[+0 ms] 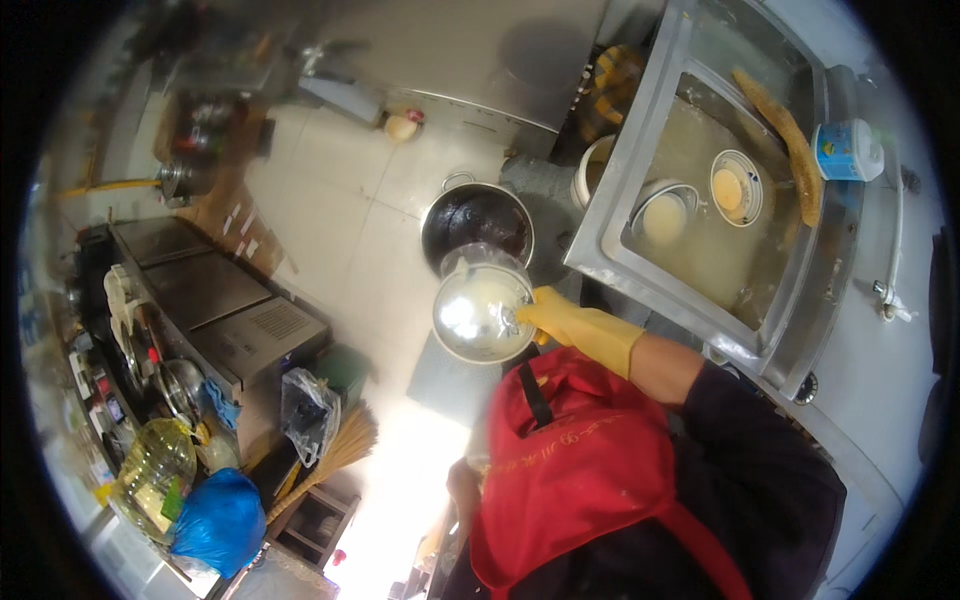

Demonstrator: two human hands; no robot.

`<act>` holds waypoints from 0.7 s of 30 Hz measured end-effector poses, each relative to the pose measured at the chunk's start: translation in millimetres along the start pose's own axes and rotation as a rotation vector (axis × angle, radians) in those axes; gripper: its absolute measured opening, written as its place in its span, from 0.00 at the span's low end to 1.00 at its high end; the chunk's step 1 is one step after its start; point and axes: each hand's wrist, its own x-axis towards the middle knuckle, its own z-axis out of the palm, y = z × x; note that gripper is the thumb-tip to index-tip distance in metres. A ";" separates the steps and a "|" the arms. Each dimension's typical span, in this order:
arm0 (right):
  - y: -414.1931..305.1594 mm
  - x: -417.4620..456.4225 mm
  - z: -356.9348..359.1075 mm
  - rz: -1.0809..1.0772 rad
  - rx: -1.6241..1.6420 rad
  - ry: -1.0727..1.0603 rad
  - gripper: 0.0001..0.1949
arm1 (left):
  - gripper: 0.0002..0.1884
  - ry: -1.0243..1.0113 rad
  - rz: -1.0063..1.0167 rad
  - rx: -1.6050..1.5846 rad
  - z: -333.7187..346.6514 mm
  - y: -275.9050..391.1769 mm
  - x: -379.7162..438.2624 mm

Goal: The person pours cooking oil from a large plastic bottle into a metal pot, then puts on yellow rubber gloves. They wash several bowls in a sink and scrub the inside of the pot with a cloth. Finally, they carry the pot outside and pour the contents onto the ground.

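Observation:
My right hand (553, 319), in a yellow rubber glove, grips the near-right rim of a round, pale bowl (480, 322). Glare and cloudy liquid show inside the bowl. Its far edge overlaps a large metal pot (480, 217) with a dark interior and a loop handle, standing on the floor. A translucent blur lies between the two; whether it is liquid I cannot tell. A dim brownish shape at the left edge of my red apron (585, 480) may be my left hand (463, 484), but its fingers are not discernible.
To the right, a stainless steel sink (592, 259) holds cloudy water and bowls (736, 187). A dried loofah (787, 142) and a blue-and-white jug (847, 150) sit along its far side. A straw broom (349, 442), a bagged bin (307, 412) and a steel cabinet (255, 337) stand left.

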 end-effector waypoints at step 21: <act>12.9 64.7 41.2 0.804 1.009 -0.970 0.21 | 0.15 -0.080 0.012 0.102 6.3 -15.3 2.2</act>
